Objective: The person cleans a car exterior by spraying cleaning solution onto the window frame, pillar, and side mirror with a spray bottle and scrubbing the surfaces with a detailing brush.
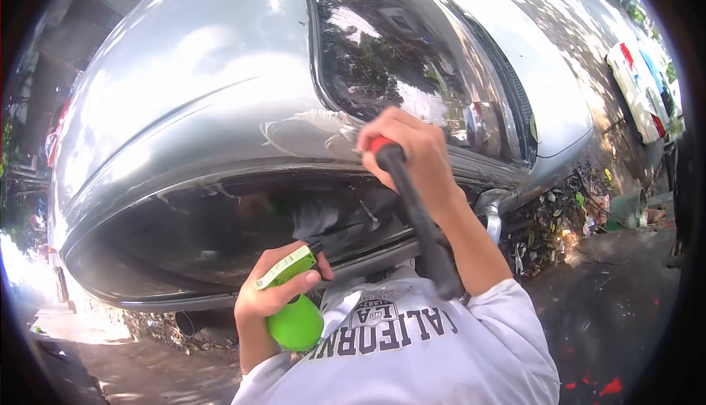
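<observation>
A green spray bottle (296, 324) is gripped by the left hand (273, 283), its head enclosed between curled fingers and thumb. A black-and-red tool (415, 210) is held in the closed fingers of the right hand (413, 146), its black shaft directed toward the white shirt (441, 353). A white smear (312, 129) is noted beside these fingers on the silver car (184, 103); contact cannot be determined.

The car's (555, 111) windshield (390, 59) is set right of its roof (184, 52), beyond the side window (184, 236). Before that window, a spray bottle (296, 324) is held in the left hand (279, 287); at the windshield's near edge, a tool handle (417, 217) is gripped in the right hand (412, 147). Litter (562, 214) is strewn right of the side mirror (493, 221); a 2nd car (638, 96) is parked beyond.
</observation>
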`<state>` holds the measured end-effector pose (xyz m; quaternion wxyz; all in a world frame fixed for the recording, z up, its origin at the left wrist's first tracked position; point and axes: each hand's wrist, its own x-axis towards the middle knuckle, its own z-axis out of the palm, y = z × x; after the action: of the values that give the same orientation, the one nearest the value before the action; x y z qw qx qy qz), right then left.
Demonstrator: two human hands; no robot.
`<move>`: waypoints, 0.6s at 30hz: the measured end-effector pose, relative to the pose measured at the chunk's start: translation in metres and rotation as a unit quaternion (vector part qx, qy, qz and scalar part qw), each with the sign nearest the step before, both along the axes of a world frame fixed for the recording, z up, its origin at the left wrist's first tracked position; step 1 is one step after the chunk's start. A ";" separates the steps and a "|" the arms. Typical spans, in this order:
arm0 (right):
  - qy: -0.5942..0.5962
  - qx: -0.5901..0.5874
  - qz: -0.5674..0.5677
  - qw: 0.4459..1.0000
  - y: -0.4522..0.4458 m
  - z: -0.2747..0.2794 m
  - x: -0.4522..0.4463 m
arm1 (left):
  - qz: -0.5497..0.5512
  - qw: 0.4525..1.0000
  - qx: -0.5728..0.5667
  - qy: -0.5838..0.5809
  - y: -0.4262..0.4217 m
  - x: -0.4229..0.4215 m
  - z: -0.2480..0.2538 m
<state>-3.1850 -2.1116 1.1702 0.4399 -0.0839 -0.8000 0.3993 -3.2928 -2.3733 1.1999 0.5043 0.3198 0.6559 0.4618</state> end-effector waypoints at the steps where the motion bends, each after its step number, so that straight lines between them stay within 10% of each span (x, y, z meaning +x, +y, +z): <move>1: -0.018 -0.015 0.006 1.000 0.004 -0.013 0.015 | 0.007 1.000 0.000 0.000 -0.001 -0.001 0.003; 18: -0.203 0.045 -0.022 0.978 0.027 0.071 -0.067 | -0.007 0.999 0.037 0.014 0.013 -0.008 -0.004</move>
<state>-3.2520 -2.0842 1.2412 0.2804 -0.1613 -0.8877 0.3277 -3.3007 -2.3605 1.1956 0.4858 0.3493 0.6432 0.4778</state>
